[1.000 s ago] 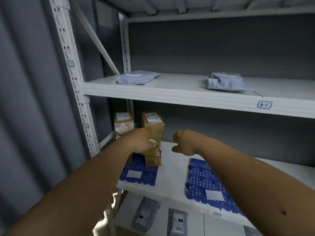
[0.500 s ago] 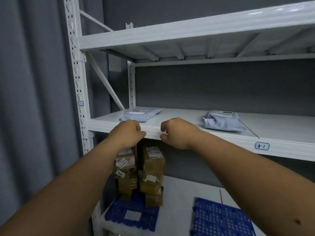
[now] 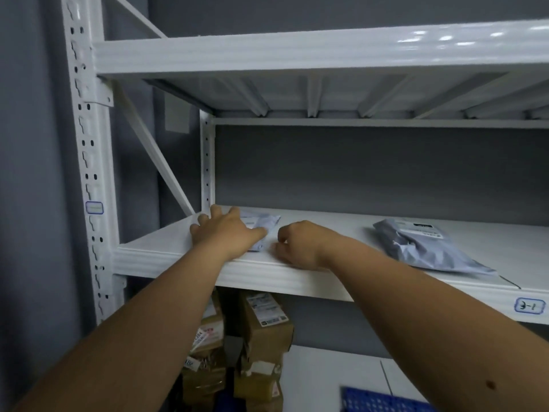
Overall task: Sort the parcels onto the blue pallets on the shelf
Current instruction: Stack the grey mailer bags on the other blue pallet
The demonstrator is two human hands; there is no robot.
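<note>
Two hands reached onto the shelf (image 3: 297,281): the right hand (image 3: 300,244), loosely curled and empty, sat just right of the flat grey mailer (image 3: 261,223); the left hand (image 3: 224,231), fingers spread, lay flat across the mailer's left half, nearer for grasping it.

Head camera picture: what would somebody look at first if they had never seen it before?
Probably the two bare arms stretching up to the white shelf in the middle. The left hand lies spread on a flat grey mailer bag near the shelf's left end, with the right hand curled beside it. After that, the puffy grey bag further right, and the brown boxes stacked underneath.
</note>
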